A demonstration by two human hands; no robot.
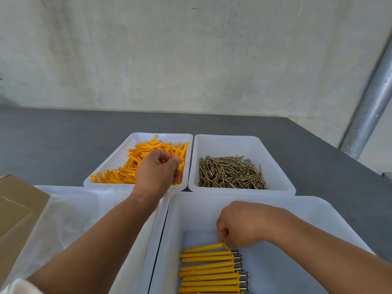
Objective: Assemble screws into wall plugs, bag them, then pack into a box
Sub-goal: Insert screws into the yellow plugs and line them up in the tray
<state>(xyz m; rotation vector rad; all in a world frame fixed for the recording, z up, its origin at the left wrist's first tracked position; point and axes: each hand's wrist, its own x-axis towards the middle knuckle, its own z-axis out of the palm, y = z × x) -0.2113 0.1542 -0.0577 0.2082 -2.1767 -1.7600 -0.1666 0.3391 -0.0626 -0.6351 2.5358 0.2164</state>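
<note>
Loose orange wall plugs (135,164) fill the far left white tray (118,155). My left hand (158,170) hangs over that pile with its fingers curled down among the plugs; whether it holds one is hidden. Brass screws (230,172) lie heaped in the far right tray (275,158). In the near right tray (307,211) several assembled plugs with screws (212,270) lie in a row. My right hand (241,225) pinches the head end of one assembled plug (203,248) at the top of that row.
A near left white tray (89,189) holds clear plastic bags (70,217). A cardboard box (14,209) sits at the left edge. All stand on a dark grey table (63,132) before a pale wall, with a metal pole (369,111) at right.
</note>
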